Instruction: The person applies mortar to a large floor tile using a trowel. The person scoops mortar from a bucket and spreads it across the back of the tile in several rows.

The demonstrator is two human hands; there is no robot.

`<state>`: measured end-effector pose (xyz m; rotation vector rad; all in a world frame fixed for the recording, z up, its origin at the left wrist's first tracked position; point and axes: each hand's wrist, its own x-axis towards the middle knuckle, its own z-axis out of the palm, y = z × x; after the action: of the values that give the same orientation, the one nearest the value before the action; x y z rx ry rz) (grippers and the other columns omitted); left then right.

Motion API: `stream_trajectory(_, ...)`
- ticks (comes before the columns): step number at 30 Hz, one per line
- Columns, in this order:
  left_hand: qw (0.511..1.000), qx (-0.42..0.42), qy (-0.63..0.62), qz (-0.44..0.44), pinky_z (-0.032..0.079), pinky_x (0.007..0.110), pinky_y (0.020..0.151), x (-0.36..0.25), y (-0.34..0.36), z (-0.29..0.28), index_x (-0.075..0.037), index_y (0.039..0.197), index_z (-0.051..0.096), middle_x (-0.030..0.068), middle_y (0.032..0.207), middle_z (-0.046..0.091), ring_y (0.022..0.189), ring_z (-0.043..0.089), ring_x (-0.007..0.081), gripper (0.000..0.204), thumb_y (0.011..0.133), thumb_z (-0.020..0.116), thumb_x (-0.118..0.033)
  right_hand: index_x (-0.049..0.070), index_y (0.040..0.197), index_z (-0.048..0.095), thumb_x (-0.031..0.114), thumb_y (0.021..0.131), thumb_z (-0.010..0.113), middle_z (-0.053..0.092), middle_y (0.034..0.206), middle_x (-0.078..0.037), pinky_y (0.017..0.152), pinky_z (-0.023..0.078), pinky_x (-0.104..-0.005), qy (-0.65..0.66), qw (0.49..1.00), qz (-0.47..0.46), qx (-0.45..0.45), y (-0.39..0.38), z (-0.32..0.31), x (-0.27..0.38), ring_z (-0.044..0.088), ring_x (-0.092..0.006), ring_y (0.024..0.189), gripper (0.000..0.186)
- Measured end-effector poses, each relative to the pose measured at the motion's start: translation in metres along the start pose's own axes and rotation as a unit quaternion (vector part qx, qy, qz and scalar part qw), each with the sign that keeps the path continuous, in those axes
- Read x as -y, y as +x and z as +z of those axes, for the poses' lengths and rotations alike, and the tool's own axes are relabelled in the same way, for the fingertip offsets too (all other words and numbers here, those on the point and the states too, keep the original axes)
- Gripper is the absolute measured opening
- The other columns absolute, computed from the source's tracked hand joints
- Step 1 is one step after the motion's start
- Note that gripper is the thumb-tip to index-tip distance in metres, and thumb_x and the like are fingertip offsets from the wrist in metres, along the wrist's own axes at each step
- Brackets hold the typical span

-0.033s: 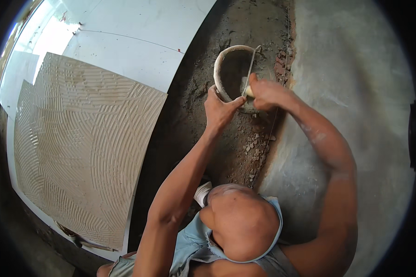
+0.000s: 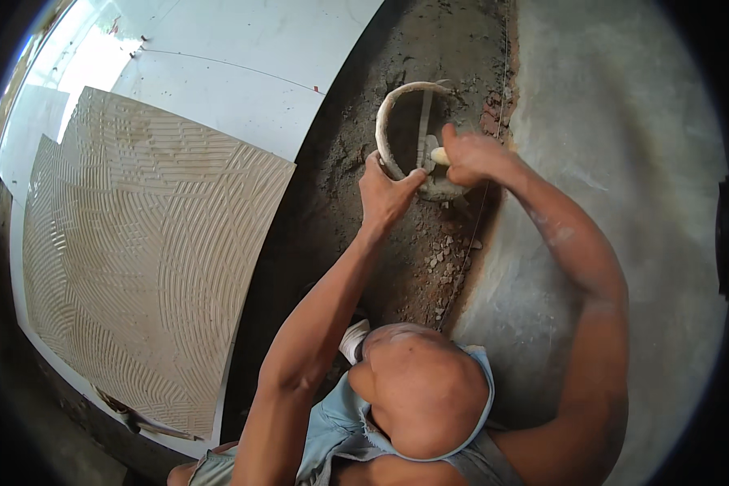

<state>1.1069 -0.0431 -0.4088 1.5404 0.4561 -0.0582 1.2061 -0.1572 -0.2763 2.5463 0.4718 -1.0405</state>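
W/ our L hand (image 2: pixel 389 196) we grip a round, pale-rimmed bucket (image 2: pixel 383 121); our R hand (image 2: pixel 474 157) holds a pale-handled, flat grey trowel (image 2: pixel 424 121), blade now shifted L, prob. scraping inside.

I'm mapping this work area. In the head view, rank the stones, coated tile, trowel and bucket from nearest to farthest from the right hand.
1. Trowel: its pale handle is in the right hand.
2. Bucket: close by, its pale rim to the hand's left.
3. Stones: on the ground, below the hand in the picture.
4. Coated tile: far left.
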Motion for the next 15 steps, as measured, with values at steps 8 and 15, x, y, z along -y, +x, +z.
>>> stream_trajectory(8,0.998,0.013,-0.059,0.024,0.059,0.031,0.062,0.031,-0.017,-0.024,0.005,0.131,0.057,0.0133,0.094,0.073,0.078,0.072,0.0166,0.049,0.089,0.075,-0.012,0.0,0.117,0.056,0.031,0.094,0.063,0.069,0.099,-0.024,0.079,0.052,-0.0529,-0.085,0.995,-0.037,0.027,-0.087,-0.055,-0.013,0.068,-0.0412,0.095,0.038)
stream_trajectory(15,0.998,0.005,-0.07,0.002,0.06,0.028,0.06,0.034,-0.027,-0.031,0.004,0.13,0.055,0.0092,0.088,0.07,0.078,0.07,0.0142,0.048,0.088,0.077,-0.004,0.002,0.108,0.06,0.032,0.099,0.06,0.071,0.081,-0.017,0.068,0.054,-0.0505,-0.294,0.951,-0.023,-0.089,-0.086,-0.069,-0.025,0.07,-0.0383,0.076,0.032)
